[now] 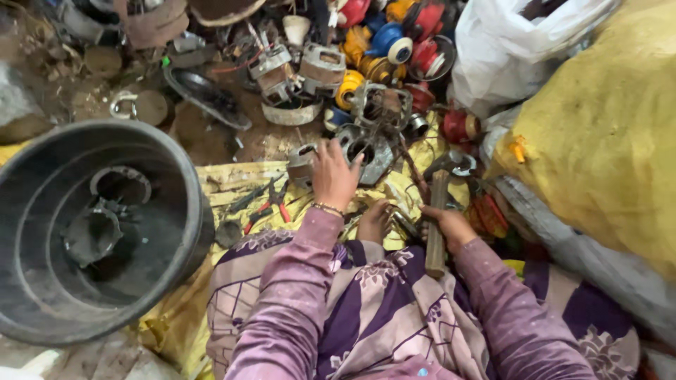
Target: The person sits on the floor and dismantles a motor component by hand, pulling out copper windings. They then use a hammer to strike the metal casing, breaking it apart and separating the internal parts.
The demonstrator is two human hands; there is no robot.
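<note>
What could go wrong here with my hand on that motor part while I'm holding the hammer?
The left hand rests on the grey motor housing, so a blow from the hammer in the right hand might catch its fingers. The housing sits on loose yellow sheeting and could shift. Red-handled pliers lie close by.

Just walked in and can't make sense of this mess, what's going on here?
A person sits on the ground among scrap motor parts. Their left hand rests on a grey metal motor housing lying on a yellow sheet. Their right hand grips the wooden handle of a hammer. Red-handled pliers lie on the sheet, and a large black tub holding metal pieces stands to their left.
</note>
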